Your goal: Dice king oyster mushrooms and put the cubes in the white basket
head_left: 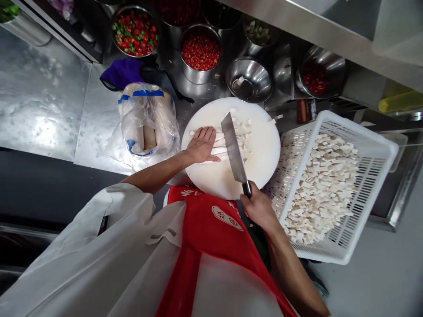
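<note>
centrally placed: the pale strips (222, 143) are laid side by side on the round board (262, 154), roughly crosswise to the cleaver (234, 152).
strips and fingers: the left ends are partly covered by the left hand (202, 146); the middles are left exposed between fingertips and blade.
left fingers: laid flat and held nearly together, with the thumb angled away; nothing is gripped.
right fingers: curled closed around the black handle (246, 189) by the right hand (259, 206), near the board's lower edge.
blade: angled across the right part of the strips, well apart from the left fingers; contact with them cannot be told.
loose bits (245, 141): scattered beside the blade, mostly to its right.
basket (360, 127): set right of the board; white cut pieces (324, 189) are heaped inside.
plastic bag (148, 119): placed left of the board, blue-banded, with pale contents; a purple cloth (122, 72) is seen behind.
small bowl (266, 83): stood just beyond the board; a white bit (240, 81) is held inside.
</note>
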